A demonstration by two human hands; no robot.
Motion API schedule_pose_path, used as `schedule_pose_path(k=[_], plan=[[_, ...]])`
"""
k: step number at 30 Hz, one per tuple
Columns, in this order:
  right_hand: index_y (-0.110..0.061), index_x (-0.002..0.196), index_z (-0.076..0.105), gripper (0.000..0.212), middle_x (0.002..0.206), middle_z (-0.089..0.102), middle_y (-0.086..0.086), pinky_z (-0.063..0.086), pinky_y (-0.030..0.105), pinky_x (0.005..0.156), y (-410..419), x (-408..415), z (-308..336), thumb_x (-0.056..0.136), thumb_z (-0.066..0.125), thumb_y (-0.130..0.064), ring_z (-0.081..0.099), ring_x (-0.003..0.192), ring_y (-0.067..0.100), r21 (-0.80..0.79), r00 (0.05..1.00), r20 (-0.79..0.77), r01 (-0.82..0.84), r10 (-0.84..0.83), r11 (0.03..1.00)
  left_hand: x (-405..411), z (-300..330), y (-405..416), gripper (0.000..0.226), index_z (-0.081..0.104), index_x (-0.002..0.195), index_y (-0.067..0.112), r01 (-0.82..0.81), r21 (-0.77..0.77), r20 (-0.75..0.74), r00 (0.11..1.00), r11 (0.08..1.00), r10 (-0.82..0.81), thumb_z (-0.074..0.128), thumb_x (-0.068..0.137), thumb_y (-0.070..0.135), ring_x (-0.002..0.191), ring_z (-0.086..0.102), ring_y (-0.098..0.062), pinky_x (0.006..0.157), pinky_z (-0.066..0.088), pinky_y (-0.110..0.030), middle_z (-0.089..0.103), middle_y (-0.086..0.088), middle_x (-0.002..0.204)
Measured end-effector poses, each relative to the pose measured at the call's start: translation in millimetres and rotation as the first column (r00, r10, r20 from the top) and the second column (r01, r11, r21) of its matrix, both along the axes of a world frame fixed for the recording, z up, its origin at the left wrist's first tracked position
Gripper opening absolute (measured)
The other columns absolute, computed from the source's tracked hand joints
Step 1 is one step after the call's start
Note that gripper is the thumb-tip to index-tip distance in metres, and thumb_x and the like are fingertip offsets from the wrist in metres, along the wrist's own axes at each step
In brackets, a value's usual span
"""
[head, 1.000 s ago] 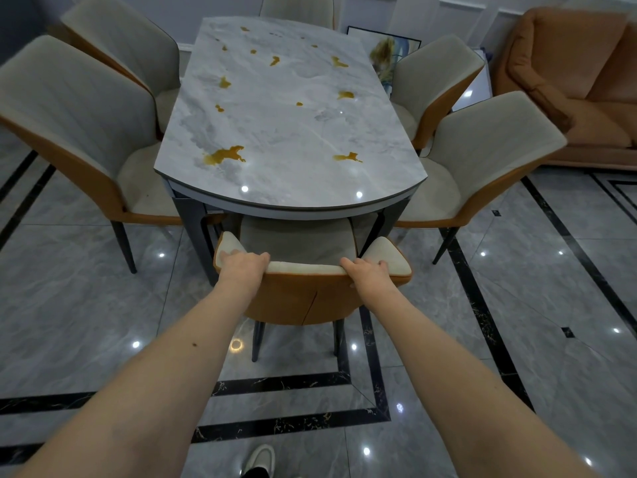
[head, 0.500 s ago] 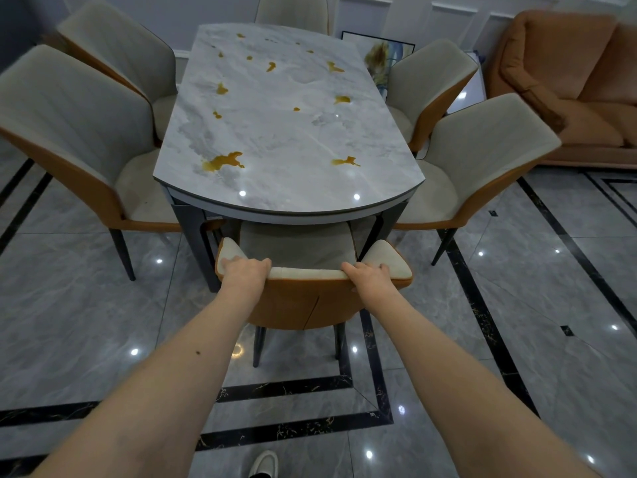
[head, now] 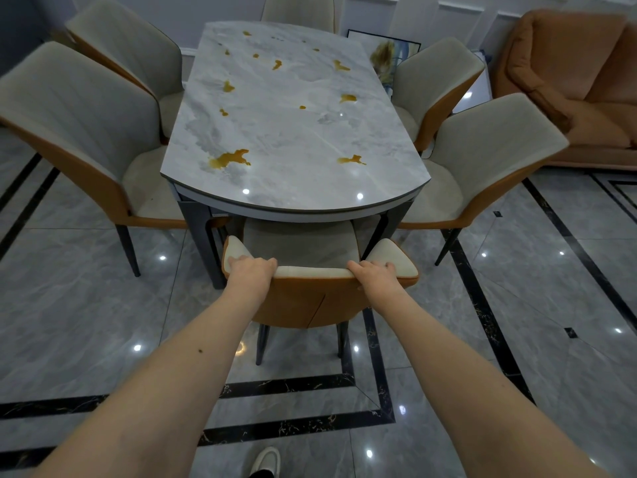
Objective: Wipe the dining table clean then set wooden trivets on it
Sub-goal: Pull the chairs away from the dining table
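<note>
The dining table (head: pixel 293 132) has a grey marble top with several amber spills on it; the largest spill (head: pixel 229 159) lies near the front left. A chair (head: pixel 320 298) with an orange back and a cream rim stands tucked at the table's near end. My left hand (head: pixel 251 270) grips the top rim of its backrest on the left, fingers curled over the edge. My right hand (head: pixel 374 274) grips the same rim on the right. No cloth and no trivets are in view.
Two chairs (head: pixel 86 132) stand along the table's left side, two chairs (head: pixel 482 157) along the right, and one chair (head: pixel 300 8) at the far end. An orange sofa (head: pixel 568 81) is at the back right. A framed picture (head: pixel 386 53) leans on the wall. Glossy tiled floor all around.
The view has shifted slightly, the table now sits a bit lower and more central. Both hands keep their grip on the chair back; the chair has barely moved.
</note>
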State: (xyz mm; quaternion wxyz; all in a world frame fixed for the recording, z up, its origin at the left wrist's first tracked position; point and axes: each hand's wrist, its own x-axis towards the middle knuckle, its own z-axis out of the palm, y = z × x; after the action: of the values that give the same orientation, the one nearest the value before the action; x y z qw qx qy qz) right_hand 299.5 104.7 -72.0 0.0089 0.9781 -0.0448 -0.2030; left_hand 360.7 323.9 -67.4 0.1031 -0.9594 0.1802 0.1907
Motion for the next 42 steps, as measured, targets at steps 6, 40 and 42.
schedule_pose_path(k=[6, 40, 42], plan=[[-0.028, 0.130, 0.035, 0.059, 0.124, 0.051, 0.004, 0.026, 0.051, 0.106, 2.0, -0.7, 2.4, 0.083, 0.065, -0.012, 0.044, 0.122, 0.029, -0.002, 1.000, -0.001, -0.004, 0.004, 1.000, 0.6, -0.9, 0.7, 0.031, 0.045, 0.117, 0.022, 0.008, -0.018, 0.001, 1.000, 1.000, -0.008, 0.059, 0.089, 0.018, 0.103, 0.056, -0.028, 0.095, 0.041, -0.046, 0.061, -0.004, 0.103], [-0.026, 0.130, 0.036, 0.061, 0.125, 0.052, 0.004, 0.025, 0.053, 0.108, 3.4, -3.2, -0.9, 0.080, 0.068, -0.012, 0.045, 0.123, 0.029, 0.013, 0.999, 0.036, -0.004, 0.004, 1.000, -1.4, 1.7, 0.8, 0.035, 0.043, 0.118, 0.022, -0.030, -0.011, 0.012, 0.999, 0.999, 0.031, 0.060, 0.088, 0.017, 0.109, 0.052, -0.030, 0.099, 0.035, -0.049, 0.061, -0.006, 0.108], [-0.026, 0.130, 0.036, 0.059, 0.125, 0.052, 0.004, 0.025, 0.053, 0.108, 2.8, -3.3, -2.6, 0.082, 0.067, -0.013, 0.045, 0.122, 0.029, 0.008, 0.999, 0.039, -0.006, 0.005, 1.000, -2.2, 2.8, 0.1, 0.036, 0.042, 0.119, 0.022, -0.032, -0.010, 0.003, 0.999, 0.999, 0.032, 0.061, 0.088, 0.017, 0.109, 0.051, -0.030, 0.100, 0.035, -0.049, 0.061, -0.006, 0.108]])
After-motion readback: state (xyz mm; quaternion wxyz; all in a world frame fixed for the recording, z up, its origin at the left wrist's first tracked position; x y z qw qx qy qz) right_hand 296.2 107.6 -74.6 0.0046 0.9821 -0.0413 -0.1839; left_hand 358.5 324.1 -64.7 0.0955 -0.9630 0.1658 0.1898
